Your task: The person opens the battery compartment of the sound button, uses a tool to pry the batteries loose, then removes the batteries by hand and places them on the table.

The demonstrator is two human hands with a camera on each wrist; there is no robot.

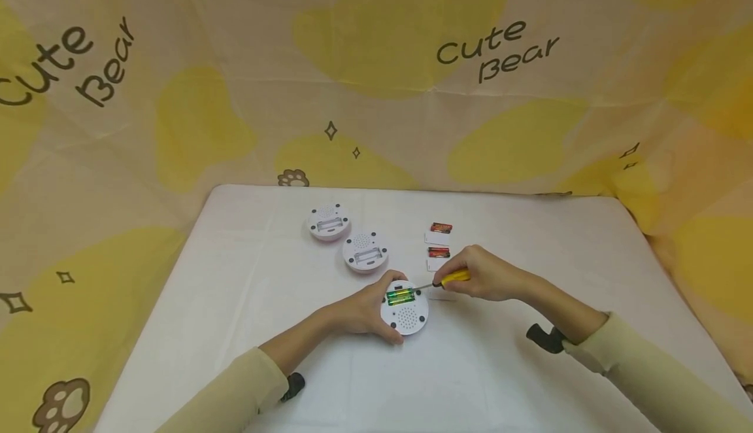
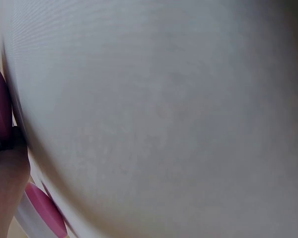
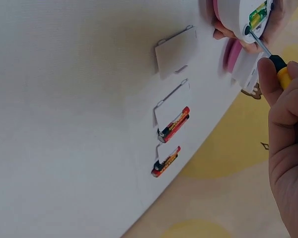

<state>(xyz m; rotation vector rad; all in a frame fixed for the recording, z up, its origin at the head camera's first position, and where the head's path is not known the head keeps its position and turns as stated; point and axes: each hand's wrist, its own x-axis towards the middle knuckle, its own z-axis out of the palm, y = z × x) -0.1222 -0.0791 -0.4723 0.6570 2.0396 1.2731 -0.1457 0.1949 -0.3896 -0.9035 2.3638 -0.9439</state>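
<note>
My left hand [image 1: 360, 307] grips a round white device [image 1: 408, 319] by its side, thumb and fingers spread round the rim. Its underside faces up, showing speaker holes, dark feet and an uncovered compartment with green batteries [image 1: 401, 297]. In my right hand [image 1: 491, 276] is a screwdriver [image 1: 455, 277] with a yellow handle, pinched between thumb and fingers. The metal tip reaches the compartment's edge beside the green batteries. From the right wrist, the screwdriver shaft [image 3: 260, 43] slants to the device near a dark foot. The left wrist view shows mostly tabletop, with part of the left hand [image 2: 9, 183].
Two more upturned devices [image 1: 365, 252] [image 1: 329, 222] with bare battery compartments lie beyond my left hand. Red batteries [image 1: 439, 252] [image 1: 441, 228] rest on white covers [image 1: 436, 265] farther back. Another white cover [image 3: 177, 51] lies nearer the held device. A printed cloth [image 1: 400, 138] hangs behind the table.
</note>
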